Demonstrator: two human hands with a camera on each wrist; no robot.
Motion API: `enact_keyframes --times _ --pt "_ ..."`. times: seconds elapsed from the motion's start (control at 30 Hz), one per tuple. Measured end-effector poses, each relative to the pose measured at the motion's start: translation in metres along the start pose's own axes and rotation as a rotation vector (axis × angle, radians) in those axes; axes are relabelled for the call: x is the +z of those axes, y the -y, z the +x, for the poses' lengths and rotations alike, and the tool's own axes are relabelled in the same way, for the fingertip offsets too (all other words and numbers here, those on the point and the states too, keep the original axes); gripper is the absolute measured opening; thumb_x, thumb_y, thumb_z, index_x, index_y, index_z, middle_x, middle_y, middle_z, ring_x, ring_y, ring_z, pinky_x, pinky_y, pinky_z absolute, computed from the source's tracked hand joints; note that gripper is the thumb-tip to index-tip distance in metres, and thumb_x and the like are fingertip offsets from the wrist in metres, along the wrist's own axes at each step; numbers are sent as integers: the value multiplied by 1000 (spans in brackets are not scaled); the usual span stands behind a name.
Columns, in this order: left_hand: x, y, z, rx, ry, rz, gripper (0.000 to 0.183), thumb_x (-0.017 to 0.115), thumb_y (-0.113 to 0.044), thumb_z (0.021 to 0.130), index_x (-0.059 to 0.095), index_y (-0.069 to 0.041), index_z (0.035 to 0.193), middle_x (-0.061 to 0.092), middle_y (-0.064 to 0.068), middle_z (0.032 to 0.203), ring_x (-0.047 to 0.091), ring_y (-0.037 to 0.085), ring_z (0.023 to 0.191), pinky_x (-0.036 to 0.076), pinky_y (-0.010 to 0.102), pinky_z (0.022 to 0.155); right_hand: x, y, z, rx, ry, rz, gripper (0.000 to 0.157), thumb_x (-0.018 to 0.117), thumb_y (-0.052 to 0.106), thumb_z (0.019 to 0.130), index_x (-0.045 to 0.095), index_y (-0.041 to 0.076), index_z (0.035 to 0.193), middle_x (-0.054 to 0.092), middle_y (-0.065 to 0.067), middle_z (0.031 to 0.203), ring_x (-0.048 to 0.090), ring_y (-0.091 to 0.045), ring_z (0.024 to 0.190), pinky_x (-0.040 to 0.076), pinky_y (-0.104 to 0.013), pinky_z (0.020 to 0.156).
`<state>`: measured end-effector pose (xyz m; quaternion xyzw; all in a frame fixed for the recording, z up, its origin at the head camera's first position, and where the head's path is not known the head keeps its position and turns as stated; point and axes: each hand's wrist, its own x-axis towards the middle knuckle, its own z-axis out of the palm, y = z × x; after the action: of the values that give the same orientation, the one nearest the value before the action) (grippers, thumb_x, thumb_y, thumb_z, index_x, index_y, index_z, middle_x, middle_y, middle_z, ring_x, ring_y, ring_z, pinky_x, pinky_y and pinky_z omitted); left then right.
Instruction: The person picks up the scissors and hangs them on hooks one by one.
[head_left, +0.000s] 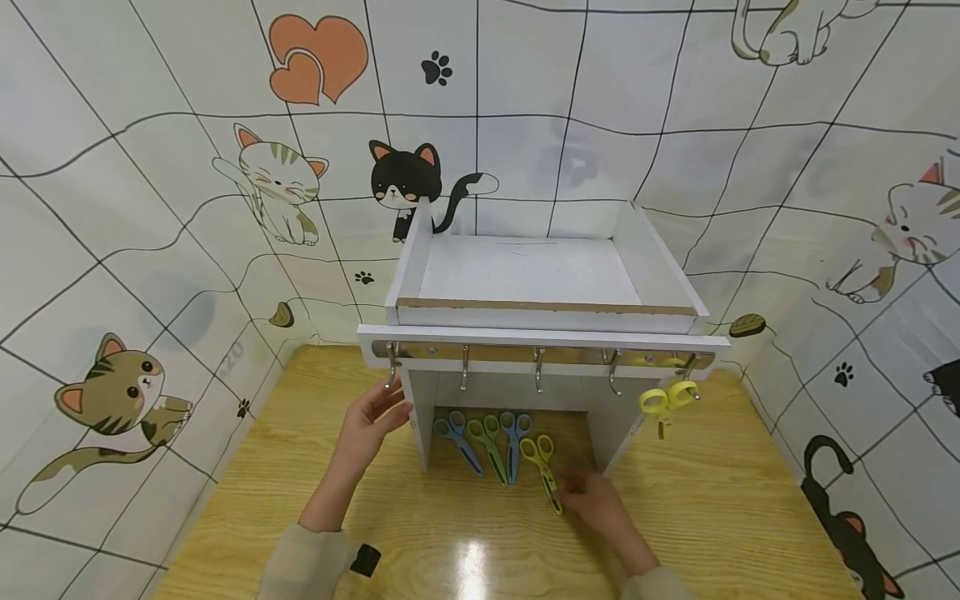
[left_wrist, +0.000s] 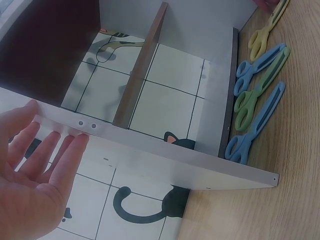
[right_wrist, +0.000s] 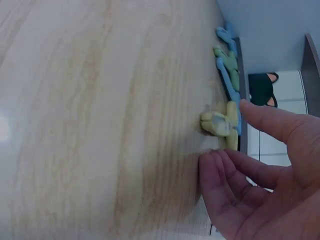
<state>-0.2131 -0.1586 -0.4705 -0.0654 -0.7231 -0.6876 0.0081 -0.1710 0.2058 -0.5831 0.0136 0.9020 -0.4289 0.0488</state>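
My left hand [head_left: 365, 425] touches the left side panel [left_wrist: 165, 152] of a white shelf unit, its fingertips against the panel and fairly straight. My right hand [head_left: 596, 500], slightly blurred, is low beside yellow scissors [head_left: 542, 467] on the table. In the right wrist view its thumb and bent fingers stand apart near those scissors [right_wrist: 217, 124], with no grip visible. Left of them lie blue scissors [head_left: 514, 442], green scissors [head_left: 489, 446] and another blue pair [head_left: 460, 442], handles toward the unit. A second yellow pair [head_left: 667, 400] hangs from the rightmost hook.
A metal rail [head_left: 502, 357] with several hooks runs along the unit's front, under an open-topped tray [head_left: 547, 318]. The wooden table [head_left: 720, 500] meets walls of cat-printed cloth [head_left: 540, 75]. A small black square [head_left: 366, 560] lies by the left sleeve.
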Motion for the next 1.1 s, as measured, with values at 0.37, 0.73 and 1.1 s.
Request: enact_keyframes --times 0.37,0.73,1.1 --pt "1 -1 0 5 2 6 53 61 0 96 44 5 146 44 25 152 57 0 117 56 20 89 14 5 -2 -28 -29 -303 57 87 23 70 64 1 118 56 -2 83 50 -16 71 45 -32 60" --pt "0 -1 0 -5 5 6 54 61 -1 97 43 4 147 43 24 152 56 -6 114 56 20 90 16 7 -8 -76 -29 -283 44 79 4 73 63 -2 114 49 1 72 42 -13 63 33 -24 53" --pt "1 -2 -1 -14 -4 6 54 60 -1 97 43 4 147 42 24 153 57 4 120 56 20 90 10 5 -8 -42 -9 -161 42 73 0 69 67 -5 111 57 0 76 48 -12 69 39 -24 58"
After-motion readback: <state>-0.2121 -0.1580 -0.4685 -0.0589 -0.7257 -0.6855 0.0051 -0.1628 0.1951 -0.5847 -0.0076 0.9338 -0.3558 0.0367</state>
